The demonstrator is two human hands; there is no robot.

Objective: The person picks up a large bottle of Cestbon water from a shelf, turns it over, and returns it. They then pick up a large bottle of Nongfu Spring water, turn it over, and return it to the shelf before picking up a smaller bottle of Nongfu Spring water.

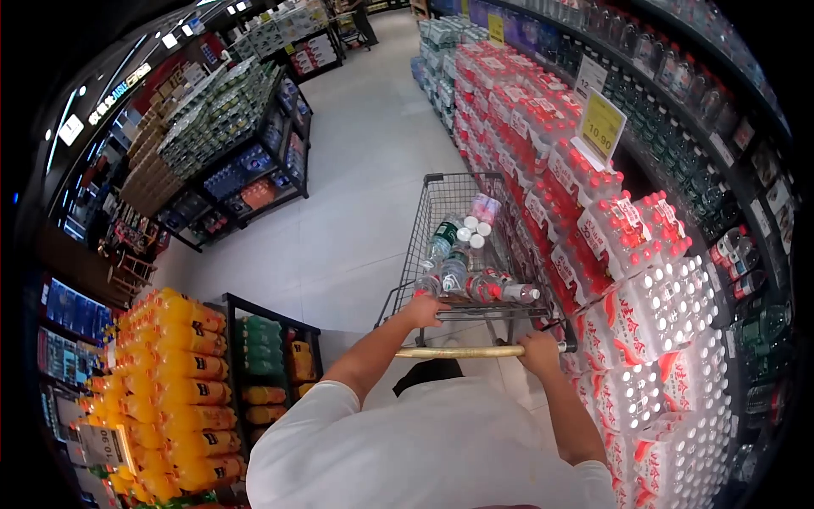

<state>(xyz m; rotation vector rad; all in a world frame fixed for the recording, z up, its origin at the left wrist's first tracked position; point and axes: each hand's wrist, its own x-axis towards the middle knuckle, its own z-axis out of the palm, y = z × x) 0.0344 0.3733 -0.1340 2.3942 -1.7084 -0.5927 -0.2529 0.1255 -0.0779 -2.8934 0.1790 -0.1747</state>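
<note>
A wire shopping cart (414, 229) stands in front of me. My right hand (540, 349) is wrapped round the right end of its yellowish handle (462, 352). At the cart's near rim, left of centre, my left hand (422, 310) has its fingers curled; what they grip is hidden. Just beyond it is a clear bottle (426, 286). Inside the cart lie a green-labelled bottle (441, 240), another water bottle (454, 270), red-labelled bottles (486, 287) and a pink-labelled pack (484, 207) beside several white-capped bottles (476, 229).
Red-capped bottle packs (543, 161) and white-capped packs (632, 339) are stacked close along the cart's right side. Orange drink bottles (174, 365) stand at left, beside a black rack (271, 316). Further ahead left is a display stand (254, 165). The pale floor aisle (365, 144) runs forward.
</note>
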